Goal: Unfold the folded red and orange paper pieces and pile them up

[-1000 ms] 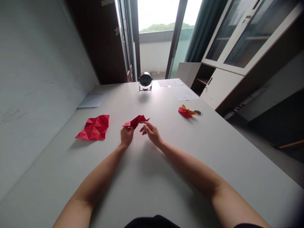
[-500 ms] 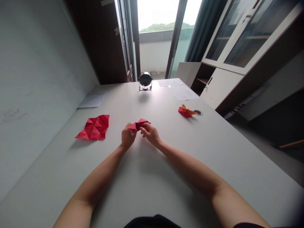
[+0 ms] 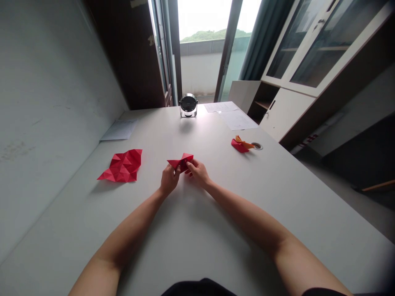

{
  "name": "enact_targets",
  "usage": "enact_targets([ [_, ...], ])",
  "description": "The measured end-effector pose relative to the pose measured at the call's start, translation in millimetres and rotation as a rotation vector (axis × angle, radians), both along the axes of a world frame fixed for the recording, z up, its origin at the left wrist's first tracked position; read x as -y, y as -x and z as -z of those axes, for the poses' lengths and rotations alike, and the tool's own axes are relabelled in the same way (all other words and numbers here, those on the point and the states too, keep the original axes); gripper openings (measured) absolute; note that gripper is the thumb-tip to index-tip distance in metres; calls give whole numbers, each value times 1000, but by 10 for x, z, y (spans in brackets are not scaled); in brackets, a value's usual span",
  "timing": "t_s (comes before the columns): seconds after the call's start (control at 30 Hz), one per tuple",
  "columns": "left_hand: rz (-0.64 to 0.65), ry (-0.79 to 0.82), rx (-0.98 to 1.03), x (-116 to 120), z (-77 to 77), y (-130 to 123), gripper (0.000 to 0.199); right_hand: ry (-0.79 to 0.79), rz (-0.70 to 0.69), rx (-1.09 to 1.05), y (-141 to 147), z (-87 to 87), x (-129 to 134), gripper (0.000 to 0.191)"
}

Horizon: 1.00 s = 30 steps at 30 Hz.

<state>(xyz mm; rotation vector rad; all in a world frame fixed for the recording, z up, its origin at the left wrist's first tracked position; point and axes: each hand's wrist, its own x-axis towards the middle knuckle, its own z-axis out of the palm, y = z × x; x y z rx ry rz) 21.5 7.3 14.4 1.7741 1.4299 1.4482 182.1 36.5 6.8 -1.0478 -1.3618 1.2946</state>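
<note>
Head view: over the middle of the flat white desk (image 3: 191, 230), a small folded piece of red paper (image 3: 186, 157) with pointed corners, gripped at its left side by the left hand (image 3: 169, 180) and at its right side by the right hand (image 3: 198, 172). To the left, a creased, opened-out sheet of red paper (image 3: 124, 166); to the right, a folded red-and-orange paper shape (image 3: 240, 145) near a round metal-rimmed hole (image 3: 258, 146).
</note>
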Motion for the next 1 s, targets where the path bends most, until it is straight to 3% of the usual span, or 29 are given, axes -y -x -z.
enact_targets([
  [0.3,28,103,162,-66,115,-8,31,-42,6,-68,-33,54,-49,34],
  [0.53,86,-17,-137,28,13,-30,23,104,17,-147,-42,104,-109,20],
  [0.63,104,-38,-144,34,4,-30,24,130,27,-192,-51,93,-118,16],
  [0.87,-104,192,93,-152,222,69,32,64,109,-312,-54,85,-124,20],
  [0.93,-118,195,138,-180,249,96,31,35,99,-306,-54,98,-126,21],
  [1.0,-159,126,132,-178,226,117,49,-19,92,-271,-49,113,-125,21],
])
